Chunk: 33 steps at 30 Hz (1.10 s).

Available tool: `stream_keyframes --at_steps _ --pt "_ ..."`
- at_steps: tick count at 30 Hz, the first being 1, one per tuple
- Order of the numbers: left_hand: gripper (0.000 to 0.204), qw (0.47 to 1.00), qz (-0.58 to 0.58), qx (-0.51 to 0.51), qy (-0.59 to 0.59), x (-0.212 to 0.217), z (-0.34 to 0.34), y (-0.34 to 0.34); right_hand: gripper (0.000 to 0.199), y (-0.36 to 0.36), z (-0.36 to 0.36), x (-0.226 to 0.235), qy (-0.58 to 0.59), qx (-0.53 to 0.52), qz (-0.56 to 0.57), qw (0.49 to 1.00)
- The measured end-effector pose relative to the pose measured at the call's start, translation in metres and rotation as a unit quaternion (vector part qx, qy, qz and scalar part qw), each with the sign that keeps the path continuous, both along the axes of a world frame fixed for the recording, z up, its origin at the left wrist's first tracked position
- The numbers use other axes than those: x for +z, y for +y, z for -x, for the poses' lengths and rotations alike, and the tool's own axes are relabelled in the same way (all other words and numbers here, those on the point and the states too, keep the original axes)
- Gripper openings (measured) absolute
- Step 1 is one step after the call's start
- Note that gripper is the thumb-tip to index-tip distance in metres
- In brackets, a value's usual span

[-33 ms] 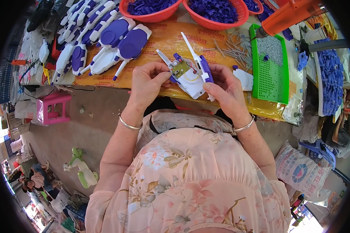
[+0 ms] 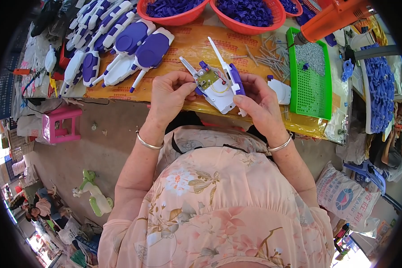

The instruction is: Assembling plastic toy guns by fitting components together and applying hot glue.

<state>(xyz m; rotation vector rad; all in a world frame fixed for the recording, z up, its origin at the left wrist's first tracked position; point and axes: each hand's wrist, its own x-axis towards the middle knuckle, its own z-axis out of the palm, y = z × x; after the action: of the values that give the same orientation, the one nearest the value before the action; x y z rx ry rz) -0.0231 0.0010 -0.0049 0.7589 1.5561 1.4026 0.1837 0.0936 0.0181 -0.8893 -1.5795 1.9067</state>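
Over the near edge of the table, a white plastic housing half [image 2: 221,102] lies opened up between my hands. It carries a green circuit board [image 2: 205,81] with thin red and yellow wires. My left hand [image 2: 170,93] is closed, thumb and forefinger pinching the left edge of this housing by a purple bit. Closed around a purple-and-white shell half [image 2: 237,81] is my right hand [image 2: 262,102], its thumb in front. That shell is tilted on edge beside the housing, with a long white prong pointing up and away. The right fingertips are partly hidden behind it.
Finished-looking purple-and-white units [image 2: 152,50] pile up at the far left. Red baskets [image 2: 254,29] of purple parts stand at the back. A green tray [image 2: 327,85] of small metal pieces, loose screws [image 2: 272,58] and an orange power driver [image 2: 332,18] are at right. A pink stool [image 2: 60,117] stands below left.
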Motion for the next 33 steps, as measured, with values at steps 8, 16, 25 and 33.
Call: stream_keyframes --at_steps 8,16,25,33 --pt "0.006 1.000 0.009 0.002 0.016 -0.0025 -0.0031 0.0009 0.049 0.0003 -0.0002 -0.0014 0.001 0.004 0.001 1.000" --pt "0.006 0.999 0.024 -0.002 0.049 0.0015 -0.0069 0.0014 0.048 -0.0044 0.0019 0.0028 -0.012 0.006 -0.019 1.000" --pt "0.004 0.995 0.039 -0.018 0.086 -0.0031 -0.0081 0.0058 0.049 -0.0006 0.0039 0.0027 -0.004 -0.008 0.002 1.000" --pt "0.006 0.994 0.056 -0.027 0.091 -0.0006 -0.0084 0.0097 0.064 -0.0055 0.0073 0.0029 0.001 -0.020 0.051 0.999"
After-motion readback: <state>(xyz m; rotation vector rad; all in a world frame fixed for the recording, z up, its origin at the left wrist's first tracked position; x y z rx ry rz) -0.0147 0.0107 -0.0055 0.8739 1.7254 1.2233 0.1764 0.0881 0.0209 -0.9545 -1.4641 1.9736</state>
